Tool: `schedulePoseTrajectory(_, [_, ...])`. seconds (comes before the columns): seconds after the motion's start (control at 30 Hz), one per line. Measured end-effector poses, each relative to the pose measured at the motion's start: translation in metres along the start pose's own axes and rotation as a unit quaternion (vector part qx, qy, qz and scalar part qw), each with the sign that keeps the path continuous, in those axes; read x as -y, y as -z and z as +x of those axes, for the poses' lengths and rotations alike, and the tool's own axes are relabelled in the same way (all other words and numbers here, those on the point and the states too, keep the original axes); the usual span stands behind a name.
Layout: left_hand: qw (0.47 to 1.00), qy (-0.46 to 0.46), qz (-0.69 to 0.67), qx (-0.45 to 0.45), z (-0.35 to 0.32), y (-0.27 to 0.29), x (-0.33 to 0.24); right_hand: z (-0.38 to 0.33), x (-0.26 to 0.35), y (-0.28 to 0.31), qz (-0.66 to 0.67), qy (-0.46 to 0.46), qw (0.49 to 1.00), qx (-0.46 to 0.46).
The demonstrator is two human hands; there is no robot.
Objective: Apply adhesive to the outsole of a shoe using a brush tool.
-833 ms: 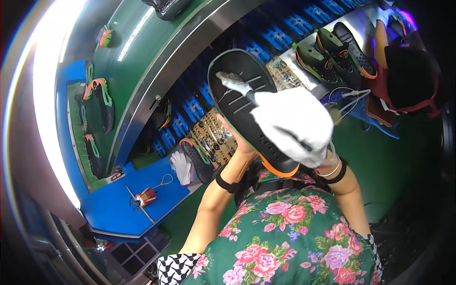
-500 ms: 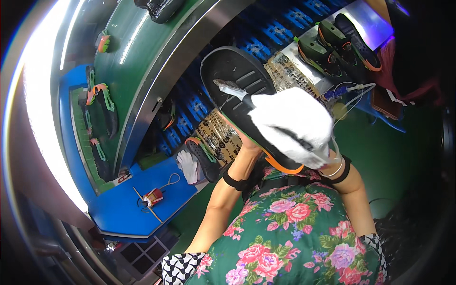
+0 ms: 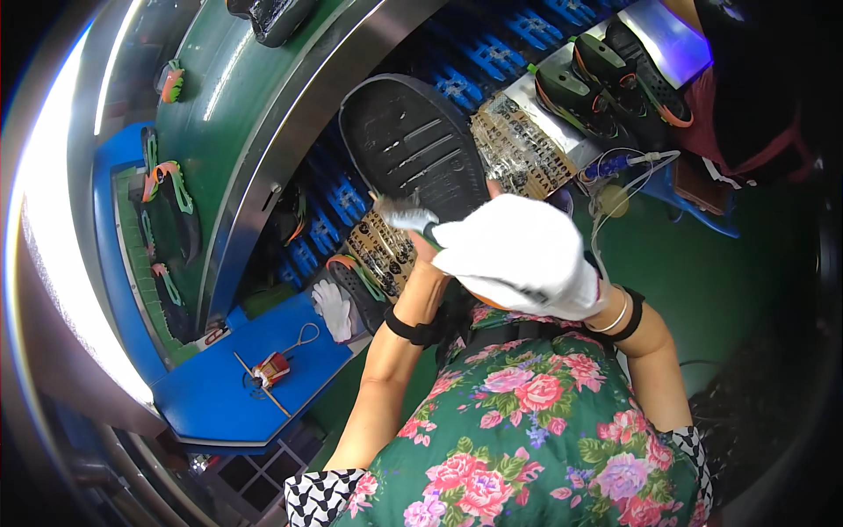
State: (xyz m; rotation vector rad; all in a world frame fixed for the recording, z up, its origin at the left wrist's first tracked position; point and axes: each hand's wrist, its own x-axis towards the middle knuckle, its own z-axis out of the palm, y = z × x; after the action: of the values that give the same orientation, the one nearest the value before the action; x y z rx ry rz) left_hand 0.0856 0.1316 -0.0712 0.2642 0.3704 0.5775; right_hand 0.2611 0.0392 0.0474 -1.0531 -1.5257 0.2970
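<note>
Overhead, the gloved right hand (image 3: 518, 255) gripped the black shoe sole (image 3: 413, 149), fingers wrapped shut. Beside that sole, the left hand (image 3: 421, 239) pinched a small brush (image 3: 399, 213) against it.

Left-edge glare, fisheye-bent dim rim

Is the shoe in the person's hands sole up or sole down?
Sole up. The shoe's black treaded sole faces the camera, tilted away from the person, with the gloved right hand over its heel end; a brush lies against the sole.
</note>
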Motion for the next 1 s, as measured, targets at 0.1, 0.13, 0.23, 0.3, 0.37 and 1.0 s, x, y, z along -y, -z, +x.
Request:
schedulePoseTrajectory(0.1, [0.999, 0.010, -0.041, 0.018, 0.002, 0.003, -0.005, 0.006, -0.008, 0.017, 0.008, -0.028, 0.999, -0.022])
schedulePoseTrajectory(0.13, [0.998, 0.016, -0.058, 0.028, 0.002, 0.003, -0.006, 0.005, -0.010, 0.019, -0.020, -0.021, 0.999, -0.022])
schedulePoseTrajectory(0.23, [0.984, -0.039, -0.050, -0.163, 0.018, -0.055, -0.007, -0.007, -0.006, 0.001, -0.023, -0.006, 1.000, 0.020])
schedulePoseTrajectory(0.3, [0.992, 0.041, 0.044, 0.107, 0.021, -0.024, -0.007, -0.008, -0.004, -0.001, 0.006, -0.003, 1.000, 0.008])
schedulePoseTrajectory(0.37, [0.988, 0.029, 0.064, 0.140, 0.020, -0.032, -0.013, -0.003, -0.005, 0.008, 0.058, -0.022, 0.998, 0.001])
schedulePoseTrajectory(1.0, [0.992, 0.002, 0.071, 0.105, 0.022, -0.040, -0.040, -0.022, 0.001, 0.004, 0.069, -0.059, 0.995, 0.036])
